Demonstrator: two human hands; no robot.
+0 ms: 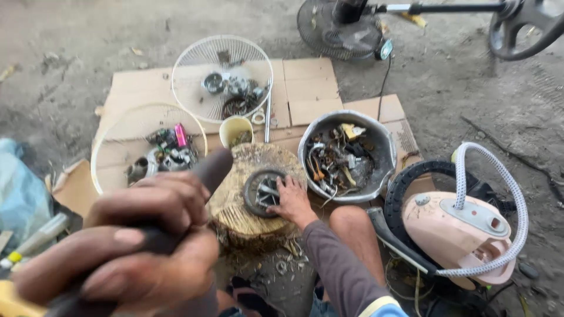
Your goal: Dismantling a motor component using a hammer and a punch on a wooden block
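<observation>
Two hands work: the left hand [141,246] is clenched around a dark tool handle [205,176], the right hand [292,202] lies spread on the round motor part [261,192] atop the wood stump [247,199]; pinning it flat seems wise.

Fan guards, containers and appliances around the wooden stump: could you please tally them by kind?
White wire fan guards: 2, one at the rear, one at the left
Metal bowl of scrap parts: 1
Cream cup: 1
Pink appliance with braided hose: 1
Dark standing fan lying down: 1
Total: 6
</observation>
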